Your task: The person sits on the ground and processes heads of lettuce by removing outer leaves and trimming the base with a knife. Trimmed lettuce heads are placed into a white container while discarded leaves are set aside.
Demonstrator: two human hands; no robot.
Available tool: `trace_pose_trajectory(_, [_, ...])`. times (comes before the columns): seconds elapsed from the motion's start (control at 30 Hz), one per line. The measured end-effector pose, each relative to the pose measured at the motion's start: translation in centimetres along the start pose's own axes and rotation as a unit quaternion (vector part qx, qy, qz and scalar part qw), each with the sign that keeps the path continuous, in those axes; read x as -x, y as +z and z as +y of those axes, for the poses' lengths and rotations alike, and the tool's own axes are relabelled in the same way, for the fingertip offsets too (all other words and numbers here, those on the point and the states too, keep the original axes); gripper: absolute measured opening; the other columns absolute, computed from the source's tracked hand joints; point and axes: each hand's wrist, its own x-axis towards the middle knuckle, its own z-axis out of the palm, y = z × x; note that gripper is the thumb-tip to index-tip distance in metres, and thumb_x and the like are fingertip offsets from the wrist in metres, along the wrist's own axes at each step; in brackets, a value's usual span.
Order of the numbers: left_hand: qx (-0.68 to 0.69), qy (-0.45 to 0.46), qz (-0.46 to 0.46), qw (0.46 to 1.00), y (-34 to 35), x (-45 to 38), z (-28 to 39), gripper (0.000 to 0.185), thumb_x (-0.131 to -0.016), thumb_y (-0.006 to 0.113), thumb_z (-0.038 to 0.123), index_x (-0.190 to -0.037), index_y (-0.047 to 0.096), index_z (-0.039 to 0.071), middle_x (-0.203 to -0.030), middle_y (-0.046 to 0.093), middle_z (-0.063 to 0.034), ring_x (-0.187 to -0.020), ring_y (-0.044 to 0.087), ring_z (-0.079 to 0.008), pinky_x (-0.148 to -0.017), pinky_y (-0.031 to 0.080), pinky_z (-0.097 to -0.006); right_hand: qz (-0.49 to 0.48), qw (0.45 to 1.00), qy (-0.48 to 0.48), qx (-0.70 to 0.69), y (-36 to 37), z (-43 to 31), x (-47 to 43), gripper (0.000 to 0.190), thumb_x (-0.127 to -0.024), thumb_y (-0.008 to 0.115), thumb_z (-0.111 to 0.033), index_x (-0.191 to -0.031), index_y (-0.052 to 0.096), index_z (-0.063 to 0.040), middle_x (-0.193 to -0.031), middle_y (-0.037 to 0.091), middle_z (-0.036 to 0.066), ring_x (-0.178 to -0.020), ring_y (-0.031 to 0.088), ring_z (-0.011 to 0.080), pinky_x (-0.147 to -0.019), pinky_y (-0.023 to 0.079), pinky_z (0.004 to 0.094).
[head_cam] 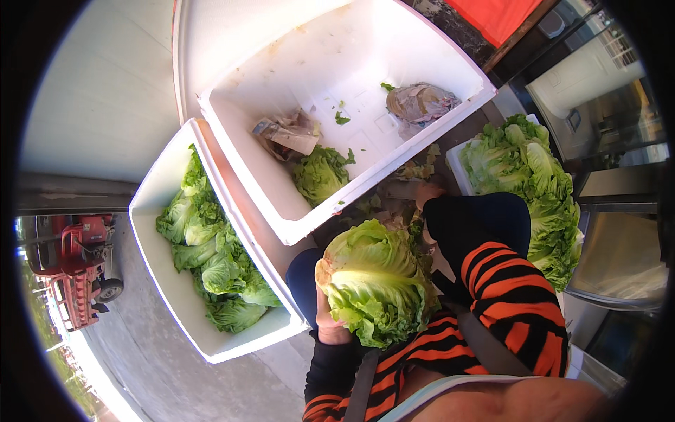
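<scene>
My left hand (328, 319) supports a large head of leafy lettuce (377, 285) from its left side and below. The pale, browned cut stem end faces left, and the leaves hide most of my fingers. Beyond the lettuce, my right hand (427, 194) is low between my knees, partly covered by the dark sleeve. It grips what looks like a knife, whose broad grey blade (398, 190) points left; the handle is hidden. Loose trimmed leaves (419, 166) lie in the shade around the blade.
A large white foam box (364, 68) ahead holds one lettuce (321, 176) and newspaper-wrapped bundles (422, 103). Another foam box (221, 351) at left contains several lettuces (221, 269). More lettuces (527, 195) fill a white container at right, beside glass-fronted cabinets (617, 253). A red vehicle (79, 274) stands outside.
</scene>
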Motion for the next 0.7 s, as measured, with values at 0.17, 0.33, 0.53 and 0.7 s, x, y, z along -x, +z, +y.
trace_pose_trajectory(0.17, [0.002, 0.017, -0.042, 0.999, 0.4, -1.0, 0.1, 0.115, -0.050, 0.089, 0.017, -0.148, 0.031, -0.005, -0.140, 0.050, -0.0232, -0.125, 0.056, -0.0378, -0.107, 0.046, -0.0503, 0.102, 0.994, -0.010, 0.047, -0.6, -0.2, -0.1, 0.059, -0.095, 0.060, -0.025, -0.149, 0.043, -0.010, -0.120, 0.064, 0.023, -0.101, 0.064, 0.0427, -0.088, 0.045, 0.0632])
trace_pose_trajectory(0.33, [-0.024, 0.019, -0.049, 0.998, 0.8, -1.4, 0.0, 0.112, -0.050, 0.084, 0.019, -0.146, 0.032, -0.007, -0.135, 0.054, -0.0221, -0.122, 0.059, -0.0359, -0.106, 0.047, -0.0467, 0.221, 0.965, -0.078, 0.115, -2.1, -0.7, -0.5, 0.025, -0.091, 0.061, -0.021, -0.110, 0.070, -0.008, -0.102, 0.070, 0.019, -0.088, 0.069, 0.0381, -0.074, 0.050, 0.0599])
trace_pose_trajectory(0.53, [-0.081, 0.008, -0.066, 0.994, 1.2, -1.4, -0.1, 0.107, -0.053, 0.081, 0.021, -0.145, 0.036, -0.008, -0.131, 0.058, -0.0191, -0.119, 0.060, -0.0304, -0.105, 0.047, -0.0401, 0.211, 0.950, -0.218, 0.072, -4.9, -2.4, 0.9, 0.015, -0.087, 0.063, -0.017, -0.086, 0.075, -0.007, -0.087, 0.071, 0.013, -0.076, 0.068, 0.0326, -0.057, 0.050, 0.0520])
trace_pose_trajectory(0.7, [-0.129, 0.001, -0.091, 0.987, 1.7, -1.2, -0.8, 0.102, -0.052, 0.081, 0.018, -0.143, 0.041, -0.007, -0.130, 0.059, -0.0142, -0.119, 0.059, -0.0253, -0.106, 0.044, -0.0354, 0.077, 0.918, -0.359, 0.148, -11.7, -1.6, 5.7, 0.017, -0.076, 0.070, -0.022, -0.071, 0.070, -0.005, -0.073, 0.066, 0.015, -0.065, 0.064, 0.0334, -0.054, 0.043, 0.0474])
